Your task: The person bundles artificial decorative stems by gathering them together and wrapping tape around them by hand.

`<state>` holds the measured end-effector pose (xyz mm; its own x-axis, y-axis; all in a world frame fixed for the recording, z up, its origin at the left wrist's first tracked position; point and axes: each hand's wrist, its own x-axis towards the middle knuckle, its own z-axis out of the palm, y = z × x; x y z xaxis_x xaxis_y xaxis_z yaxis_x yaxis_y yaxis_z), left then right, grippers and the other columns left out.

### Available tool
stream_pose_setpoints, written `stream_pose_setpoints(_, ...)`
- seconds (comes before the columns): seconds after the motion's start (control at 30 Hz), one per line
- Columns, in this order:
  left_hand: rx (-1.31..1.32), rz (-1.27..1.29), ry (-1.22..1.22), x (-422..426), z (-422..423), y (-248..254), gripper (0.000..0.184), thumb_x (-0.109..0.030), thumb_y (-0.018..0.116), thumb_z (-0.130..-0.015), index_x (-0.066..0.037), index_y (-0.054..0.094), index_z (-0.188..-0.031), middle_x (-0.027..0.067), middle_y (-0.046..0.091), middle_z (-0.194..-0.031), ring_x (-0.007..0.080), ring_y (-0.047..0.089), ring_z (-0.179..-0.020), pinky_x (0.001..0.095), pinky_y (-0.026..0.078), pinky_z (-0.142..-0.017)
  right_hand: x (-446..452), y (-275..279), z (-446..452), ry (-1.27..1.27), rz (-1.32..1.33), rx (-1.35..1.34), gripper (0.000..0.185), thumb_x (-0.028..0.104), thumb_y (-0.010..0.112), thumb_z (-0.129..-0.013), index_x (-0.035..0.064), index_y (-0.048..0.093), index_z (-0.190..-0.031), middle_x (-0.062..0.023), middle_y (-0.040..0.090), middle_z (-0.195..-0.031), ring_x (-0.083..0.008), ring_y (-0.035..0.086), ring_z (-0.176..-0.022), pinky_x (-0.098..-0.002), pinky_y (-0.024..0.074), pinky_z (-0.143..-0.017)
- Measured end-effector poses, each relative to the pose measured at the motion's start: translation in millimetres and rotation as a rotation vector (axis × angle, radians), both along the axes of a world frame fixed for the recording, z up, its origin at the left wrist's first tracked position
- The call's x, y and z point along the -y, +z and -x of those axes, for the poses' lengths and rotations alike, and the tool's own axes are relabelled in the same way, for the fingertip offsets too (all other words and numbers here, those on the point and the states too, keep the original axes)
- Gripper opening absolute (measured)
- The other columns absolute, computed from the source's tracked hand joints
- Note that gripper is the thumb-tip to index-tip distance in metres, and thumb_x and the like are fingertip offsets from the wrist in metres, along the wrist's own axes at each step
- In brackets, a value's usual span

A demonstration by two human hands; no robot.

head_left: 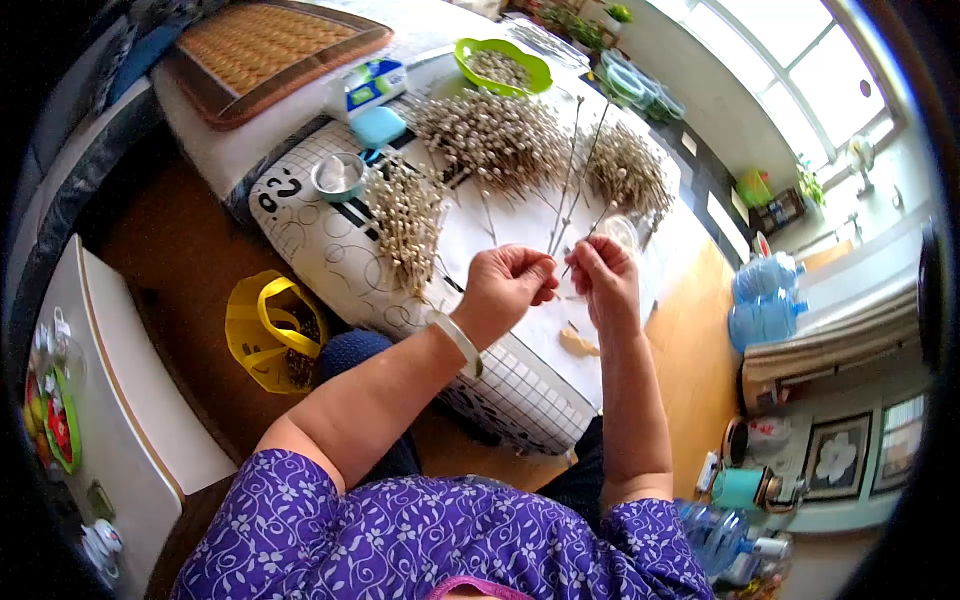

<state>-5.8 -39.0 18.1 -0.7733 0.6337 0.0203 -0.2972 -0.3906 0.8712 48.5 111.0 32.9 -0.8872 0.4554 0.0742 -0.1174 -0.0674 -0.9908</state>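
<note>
Mid-frame, your left hand (pixel 505 290) is gripping slender stems (pixel 566 185) low, seemingly for steadiness; your right hand (pixel 607 285) is pinching another; budded bundles (pixel 500 135) are lying above, probably for easy reach.

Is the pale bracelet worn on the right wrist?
No, the pale bracelet is around the left wrist.

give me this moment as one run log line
left hand: pinching thin stems | right hand: pinching beside it | bud bunches: beyond hands | green bowl: farther back
</note>
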Motion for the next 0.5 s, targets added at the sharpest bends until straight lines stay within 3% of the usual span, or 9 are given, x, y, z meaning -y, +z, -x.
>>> stream_pose_setpoints(0.1, -0.054, 0.099, -0.043, -11, -11, -8, 0.011, -0.008, 0.056, -0.082, 0.003, 0.058, -0.083, 0.0067, 0.061, -0.07, 0.0097, 0.057, -0.06, 0.0213, 0.049, -0.055, 8, -4, -41, 0.019, 0.055, 0.022, 0.009, 0.01, 0.056, -0.081, 0.003, 0.054, -0.086, -0.0067, 0.059, -0.069, -0.0079, 0.05, -0.05, -0.0176, 0.0365, -0.042)
stream_pose_setpoints(0.27, -0.063, 0.135, -0.19, -27, -31, -17, 0.011, -0.009, 0.055, -0.082, 0.002, 0.059, -0.083, 0.0061, 0.061, -0.072, 0.0099, 0.058, -0.062, 0.0219, 0.049, -0.055, -6, -25, -61, -0.035, 0.113, -0.016, 0.009, 0.009, 0.06, -0.078, 0.0032, 0.057, -0.084, -0.0009, 0.058, -0.075, -0.006, 0.05, -0.063, -0.0188, 0.0401, -0.056)
stream_pose_setpoints(0.33, -0.083, 0.171, -0.243, -33, -32, -21, 0.014, -0.012, 0.055, -0.083, 0.001, 0.058, -0.087, 0.008, 0.062, -0.077, 0.0139, 0.061, -0.067, 0.0237, 0.05, -0.058, -10, -32, -63, -0.04, 0.106, -0.016, 0.009, 0.009, 0.06, -0.078, 0.0028, 0.057, -0.084, -0.0007, 0.057, -0.073, -0.0066, 0.05, -0.063, -0.0194, 0.0407, -0.057)
stream_pose_setpoints(0.5, -0.07, 0.172, -0.234, -48, -35, -28, 0.014, -0.012, 0.056, -0.083, 0.001, 0.059, -0.085, 0.0088, 0.062, -0.073, 0.0135, 0.061, -0.063, 0.0232, 0.051, -0.056, -18, -31, -68, -0.03, 0.128, -0.024, 0.009, 0.009, 0.061, -0.077, 0.0015, 0.058, -0.082, -0.0019, 0.058, -0.071, -0.0074, 0.051, -0.062, -0.0195, 0.0416, -0.057)
